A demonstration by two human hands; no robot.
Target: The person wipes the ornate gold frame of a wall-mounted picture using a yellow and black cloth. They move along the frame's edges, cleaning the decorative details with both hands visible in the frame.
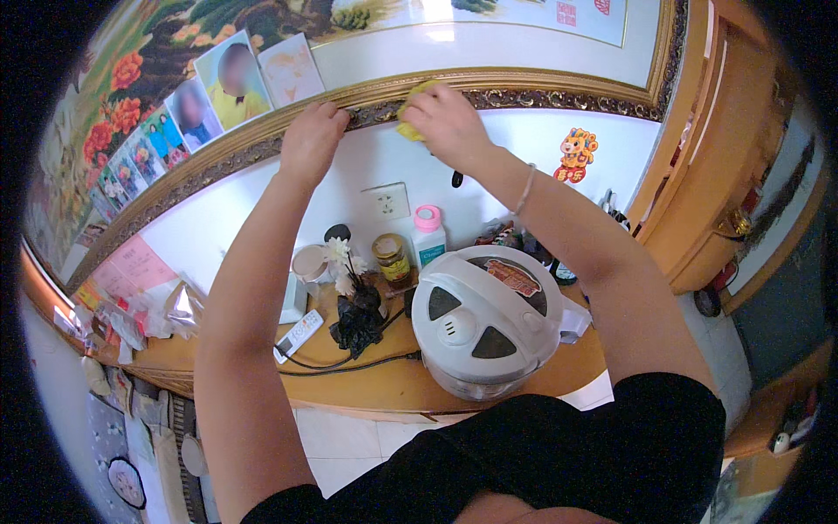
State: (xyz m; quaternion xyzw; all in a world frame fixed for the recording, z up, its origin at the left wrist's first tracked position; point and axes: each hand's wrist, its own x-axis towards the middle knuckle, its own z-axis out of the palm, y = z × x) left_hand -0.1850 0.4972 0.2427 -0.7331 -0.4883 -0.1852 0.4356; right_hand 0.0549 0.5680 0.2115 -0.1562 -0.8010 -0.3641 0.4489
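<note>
A large painting [393, 39] in a carved gilt frame [537, 98] hangs on the wall before me. My right hand [452, 124] presses a yellow cloth [411, 124] against the frame's lower rail. To its left, the fingers of my left hand [314, 141] curl over the top of the same rail and hold it; the fingertips are partly hidden. Several photographs [232, 85] stand along the rail, left of my left hand. Below both arms, a white rice cooker [488, 321] sits on a wooden cabinet top [366, 390].
Behind the cooker stand a pink-capped bottle [429, 236], a lidded jar [391, 259] and white flowers [340, 255] in black plastic. A remote control [299, 335] and a black power cord [353, 367] lie left of it. A wall socket [386, 201] is above. A wooden door frame [687, 150] rises at right.
</note>
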